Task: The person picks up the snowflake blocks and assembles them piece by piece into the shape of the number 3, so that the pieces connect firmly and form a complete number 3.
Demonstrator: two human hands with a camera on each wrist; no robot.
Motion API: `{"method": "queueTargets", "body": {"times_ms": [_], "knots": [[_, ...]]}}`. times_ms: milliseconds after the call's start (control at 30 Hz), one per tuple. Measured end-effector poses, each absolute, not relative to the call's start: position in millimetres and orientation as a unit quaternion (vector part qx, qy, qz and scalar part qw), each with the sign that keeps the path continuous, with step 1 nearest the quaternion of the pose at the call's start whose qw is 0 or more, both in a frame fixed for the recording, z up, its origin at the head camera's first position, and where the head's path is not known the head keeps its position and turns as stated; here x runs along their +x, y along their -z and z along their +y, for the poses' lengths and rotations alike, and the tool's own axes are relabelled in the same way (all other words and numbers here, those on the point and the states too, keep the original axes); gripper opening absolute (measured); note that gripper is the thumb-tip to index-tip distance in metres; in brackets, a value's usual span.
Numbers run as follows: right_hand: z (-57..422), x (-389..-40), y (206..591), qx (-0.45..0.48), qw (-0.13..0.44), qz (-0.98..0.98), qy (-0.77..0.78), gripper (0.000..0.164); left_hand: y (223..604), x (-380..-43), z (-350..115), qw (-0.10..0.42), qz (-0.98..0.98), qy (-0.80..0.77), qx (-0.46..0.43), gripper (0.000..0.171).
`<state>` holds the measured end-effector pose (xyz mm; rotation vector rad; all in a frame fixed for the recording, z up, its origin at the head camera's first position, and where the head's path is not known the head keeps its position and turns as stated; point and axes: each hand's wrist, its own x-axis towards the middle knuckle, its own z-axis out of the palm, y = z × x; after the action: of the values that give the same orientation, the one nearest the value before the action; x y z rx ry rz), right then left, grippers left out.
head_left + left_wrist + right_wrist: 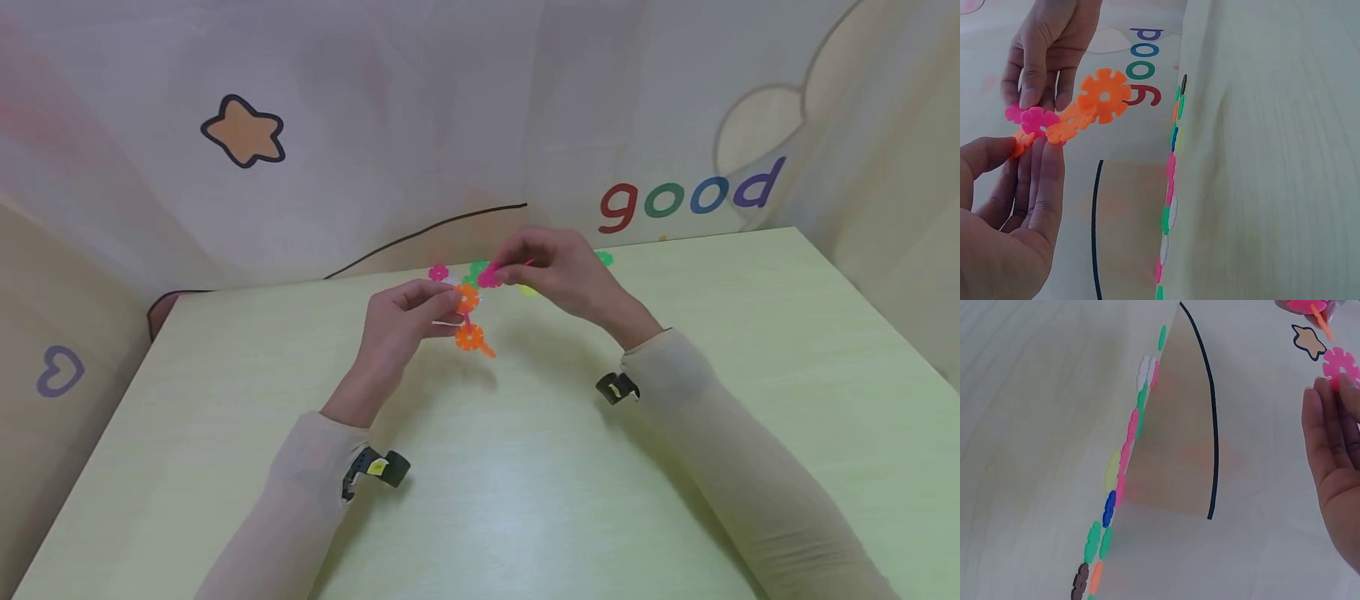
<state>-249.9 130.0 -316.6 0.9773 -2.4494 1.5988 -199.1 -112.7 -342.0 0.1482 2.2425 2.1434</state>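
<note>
In the head view, my left hand (397,325) pinches a small joined cluster of plastic snowflake discs. An orange disc (470,337) hangs at its lower end, with pink and more orange pieces fitted in. A single pink snowflake disc (490,277) is pinched by my right hand (566,271), just beyond the cluster and to its right. The left wrist view shows a notched orange disc (1105,95) sticking out at one side, and the pink disc (1039,119) overlapping the cluster. From the right wrist, the pink disc (1339,362) stands upright at the fingertips.
Loose snowflake discs line the table's back edge, among them a pink one (438,272), a green one (604,258), a blue one (1109,508) and a brown one (1080,581). A printed curtain (450,108) hangs right behind the pale table (525,500).
</note>
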Motion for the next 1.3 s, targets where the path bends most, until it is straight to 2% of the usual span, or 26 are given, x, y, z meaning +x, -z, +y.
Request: {"method": "queueTargets", "body": {"times_ms": [400, 1300], "knots": [[127, -248, 317, 0.371, 0.056, -0.767, -0.520, 0.017, 341, -198, -113, 0.019, 0.711, -0.701, 0.058, 0.021], [119, -243, 323, 0.392, 0.097, -0.737, -0.542, 0.016, 338, -197, -114, 0.022, 0.718, -0.693, 0.065, 0.021]]}}
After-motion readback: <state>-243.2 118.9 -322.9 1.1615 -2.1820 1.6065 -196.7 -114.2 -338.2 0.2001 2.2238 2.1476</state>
